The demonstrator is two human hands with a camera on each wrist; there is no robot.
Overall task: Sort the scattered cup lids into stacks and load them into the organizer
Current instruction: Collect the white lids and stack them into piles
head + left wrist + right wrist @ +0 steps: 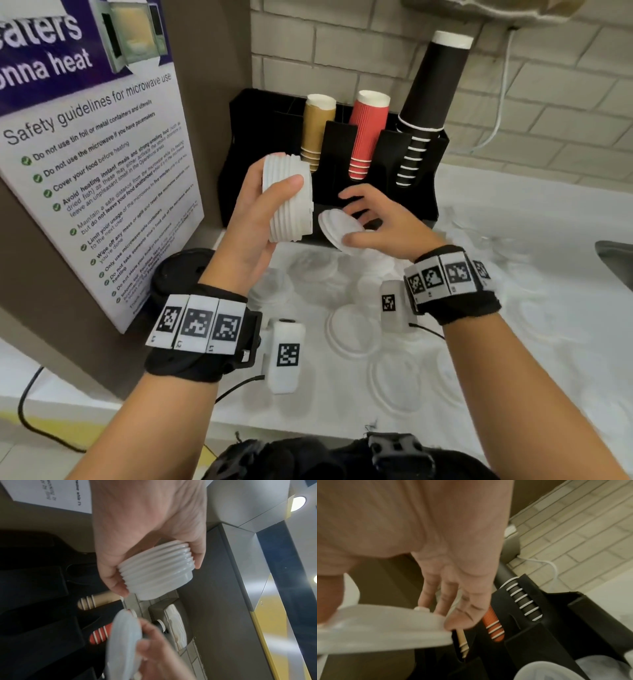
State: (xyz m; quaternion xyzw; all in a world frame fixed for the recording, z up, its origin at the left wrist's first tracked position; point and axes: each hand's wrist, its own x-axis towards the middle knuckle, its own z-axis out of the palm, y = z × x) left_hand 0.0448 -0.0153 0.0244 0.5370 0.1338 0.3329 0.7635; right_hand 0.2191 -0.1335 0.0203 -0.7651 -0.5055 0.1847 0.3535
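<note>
My left hand (pixel 263 209) grips a stack of white lids (pixel 289 198) held on its side in front of the black organizer (pixel 421 192); thumb and fingers curl round the stack of white lids (pixel 157 570). Just to its right my right hand (pixel 373 219) pinches a single white lid (pixel 337 226) between thumb and fingers, close to the stack's lower end. That single lid (pixel 382 626) shows blurred under my right thumb, and again as a blurred single lid (pixel 123 639) in the left wrist view. Several white lids (pixel 349 332) lie scattered on the white counter.
The organizer's slots hold a tan cup stack (pixel 317 126), a red cup stack (pixel 368 133) and a black cup stack (pixel 428 102). A stack of black lids (pixel 181 274) stands at the left by the poster panel (pixel 96 164). A sink edge (pixel 616 253) is at far right.
</note>
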